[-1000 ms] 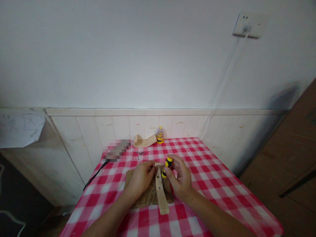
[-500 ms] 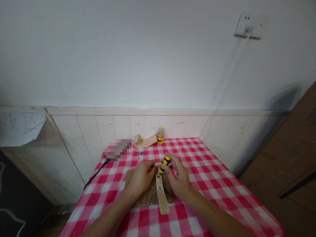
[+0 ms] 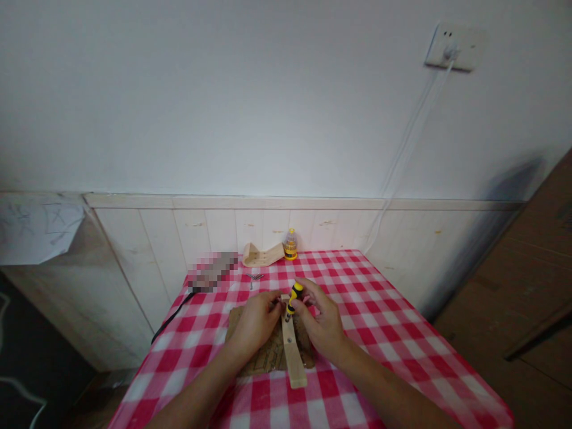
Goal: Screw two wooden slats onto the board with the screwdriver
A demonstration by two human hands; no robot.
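My left hand point(image 3: 258, 319) is closed on the far end of a pale angled wooden piece point(image 3: 295, 363). This piece lies over a sheet of brown cardboard point(image 3: 263, 357), and a screw head shows near its bend. Between the fingers of my right hand point(image 3: 322, 316) is a yellow and black screwdriver point(image 3: 294, 297), tilted with its handle leaning right. The tip points down at the upper part of the wood, on or very near a hole there. My fingers hide part of the wood's far end.
A red and white checked cloth point(image 3: 384, 333) covers the table. Toward the back lie several screws point(image 3: 254, 277), another wooden part point(image 3: 263, 256) and a yellow-based bottle-shaped container point(image 3: 290, 245). A blurred-out object point(image 3: 214, 273) with a black cord rests at the left edge.
The screwdriver has moved left from beside the wooden piece onto it, its tip reaching the hole area and its handle more upright. My left hand has stayed in place.
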